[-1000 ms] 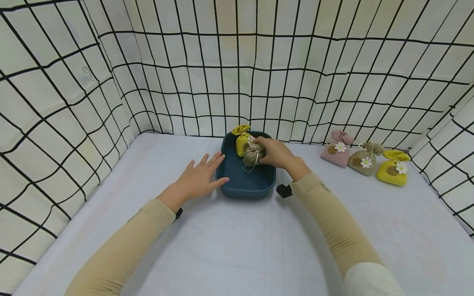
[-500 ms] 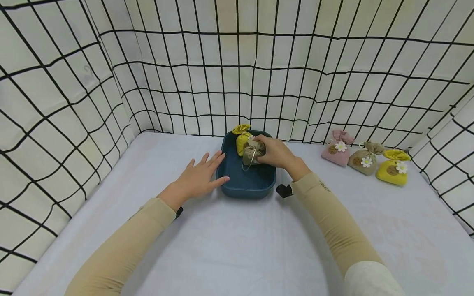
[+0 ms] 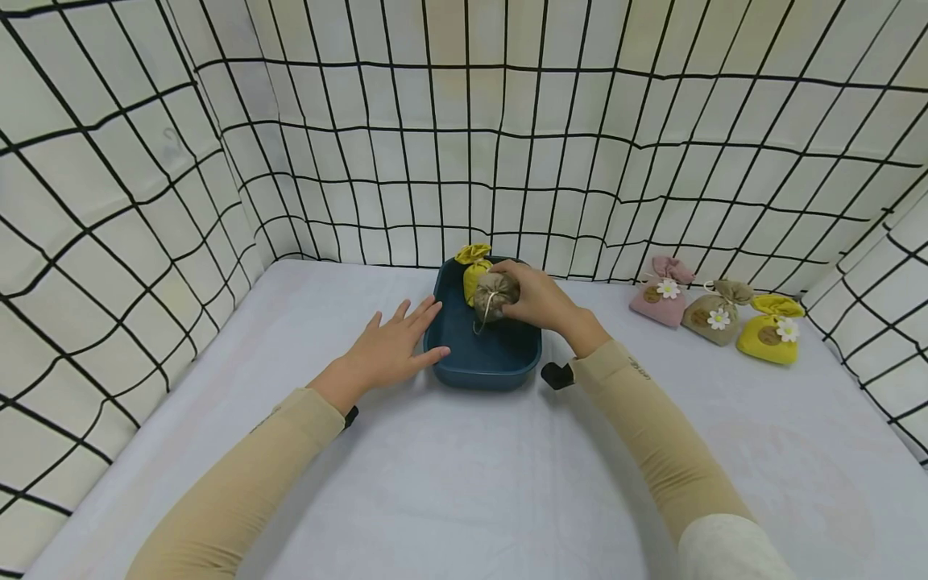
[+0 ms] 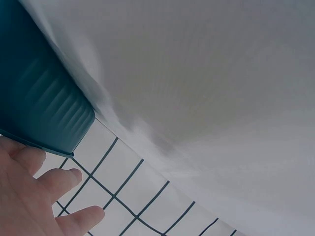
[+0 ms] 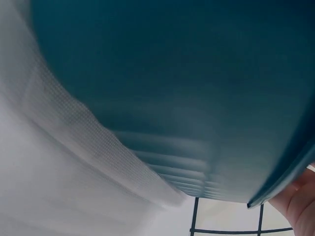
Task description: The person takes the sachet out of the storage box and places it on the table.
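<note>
A blue rectangular bin [image 3: 486,377] stands at the back of the white-covered table. My right hand [image 3: 538,300] reaches over its right rim and grips a grey-brown sachet [image 3: 493,296] with a pale drawstring. Beside that sachet, a yellow sachet [image 3: 475,276] leans in the bin's back left corner. My left hand [image 3: 391,348] lies with fingers spread at the bin's left rim. In the left wrist view, the left fingers [image 4: 61,184] show straight beside the ribbed bin wall [image 4: 54,103]. The bin wall [image 5: 172,113] hides most of the right hand [image 5: 298,201] in the right wrist view.
To the right stand a pink sachet [image 3: 658,294], another grey-brown sachet [image 3: 714,314] and a yellow sachet [image 3: 770,332], each with a white flower. A black wire grid [image 3: 500,133] over white cloth encloses the table [image 3: 464,475] at the back and sides.
The grey-brown sachet in my right hand has shifted slightly left and tilted a little within the bin. My left hand has stayed at the left rim.
</note>
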Available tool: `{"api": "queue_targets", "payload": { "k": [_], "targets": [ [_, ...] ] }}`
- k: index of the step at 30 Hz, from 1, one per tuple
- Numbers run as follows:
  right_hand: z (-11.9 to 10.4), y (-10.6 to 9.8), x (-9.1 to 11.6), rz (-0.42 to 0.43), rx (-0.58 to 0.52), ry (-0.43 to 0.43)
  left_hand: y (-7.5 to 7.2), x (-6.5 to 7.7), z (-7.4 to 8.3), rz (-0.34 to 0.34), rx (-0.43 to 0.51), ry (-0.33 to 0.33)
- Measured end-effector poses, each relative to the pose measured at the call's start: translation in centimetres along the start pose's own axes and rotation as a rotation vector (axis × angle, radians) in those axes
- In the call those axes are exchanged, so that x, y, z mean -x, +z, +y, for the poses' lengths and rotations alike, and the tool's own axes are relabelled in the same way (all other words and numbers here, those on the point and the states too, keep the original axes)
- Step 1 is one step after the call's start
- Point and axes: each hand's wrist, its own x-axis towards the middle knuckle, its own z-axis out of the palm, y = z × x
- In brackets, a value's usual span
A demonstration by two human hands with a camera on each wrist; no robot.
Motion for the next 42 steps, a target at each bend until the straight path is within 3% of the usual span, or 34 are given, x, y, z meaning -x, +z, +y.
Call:
{"api": "queue_targets", "payload": {
  "k": [11, 23, 42],
  "targets": [
    [0.3, -0.8, 1.0, 0.041, -0.15, 0.023, 0.2, -0.1, 0.2, 0.004, -0.008, 0.003],
    [-0.8, -2.2, 2.8, 0.113, -0.211, 0.005, 0.1, 0.0, 0.2, -0.001, -0.004, 0.001],
    [-1.6, -3.3, 5.1, 0.135, -0.303, 0.061, 0.0, -0.2, 0.0, 0.004, 0.009, 0.003]
  ]
}}
